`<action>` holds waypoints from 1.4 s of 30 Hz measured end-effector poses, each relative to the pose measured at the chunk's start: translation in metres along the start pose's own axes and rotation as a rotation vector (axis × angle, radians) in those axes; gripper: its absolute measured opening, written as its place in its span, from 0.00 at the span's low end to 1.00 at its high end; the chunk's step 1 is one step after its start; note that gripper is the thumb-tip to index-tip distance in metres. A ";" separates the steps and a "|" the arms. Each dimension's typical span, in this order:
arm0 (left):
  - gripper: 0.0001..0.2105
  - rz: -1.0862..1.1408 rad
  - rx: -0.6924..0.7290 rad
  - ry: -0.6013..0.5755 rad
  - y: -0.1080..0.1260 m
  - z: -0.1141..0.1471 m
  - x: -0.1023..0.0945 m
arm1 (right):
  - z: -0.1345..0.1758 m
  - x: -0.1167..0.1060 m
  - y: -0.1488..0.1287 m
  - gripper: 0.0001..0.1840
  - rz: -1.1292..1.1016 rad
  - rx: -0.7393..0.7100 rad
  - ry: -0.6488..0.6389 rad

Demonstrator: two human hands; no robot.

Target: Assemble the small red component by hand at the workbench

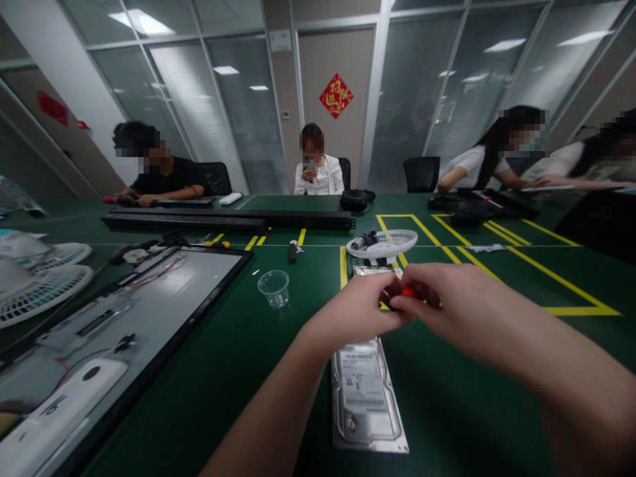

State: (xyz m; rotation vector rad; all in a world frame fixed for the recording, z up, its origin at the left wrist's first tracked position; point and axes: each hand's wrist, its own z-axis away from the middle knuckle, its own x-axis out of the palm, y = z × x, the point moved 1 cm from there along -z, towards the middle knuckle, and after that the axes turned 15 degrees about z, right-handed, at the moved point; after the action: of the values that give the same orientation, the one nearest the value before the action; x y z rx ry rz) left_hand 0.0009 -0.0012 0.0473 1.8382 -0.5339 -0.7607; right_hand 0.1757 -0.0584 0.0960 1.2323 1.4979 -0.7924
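Observation:
My left hand [365,305] and my right hand [447,288] meet above a silver hard drive [365,391], which lies label side up on the green table. Between the closed fingertips of my right hand shows a small red piece [408,292]; its kind cannot be made out. The left fingers are curled in against the right ones, and whatever they grip is hidden. Just behind the hands another silver metal part [372,270] is partly covered. A round white basket-like grille [405,242] with dark small parts on it stands beyond.
A clear plastic cup [274,289] stands left of my hands. Farther left lies a large opened flat panel [163,311] with a white device [74,411] on it, beside white fan grilles [44,291]. Long black bars [223,220] lie across the back. Several people sit around the table.

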 end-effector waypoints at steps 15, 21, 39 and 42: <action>0.11 -0.003 -0.001 0.013 -0.001 0.001 -0.001 | 0.001 0.001 0.002 0.06 0.022 -0.010 -0.001; 0.15 0.044 0.004 0.029 0.000 0.001 -0.002 | 0.000 0.003 0.004 0.16 -0.008 -0.069 0.061; 0.12 0.037 -0.013 0.022 -0.004 0.001 -0.001 | -0.001 0.003 0.002 0.04 0.019 -0.011 0.005; 0.09 0.034 -0.010 0.000 -0.004 0.001 -0.002 | 0.000 0.003 0.002 0.04 0.016 0.004 0.011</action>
State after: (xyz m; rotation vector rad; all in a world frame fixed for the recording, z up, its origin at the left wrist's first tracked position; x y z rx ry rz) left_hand -0.0010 0.0008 0.0442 1.8158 -0.5587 -0.7394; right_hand 0.1780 -0.0573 0.0932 1.2519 1.4945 -0.7789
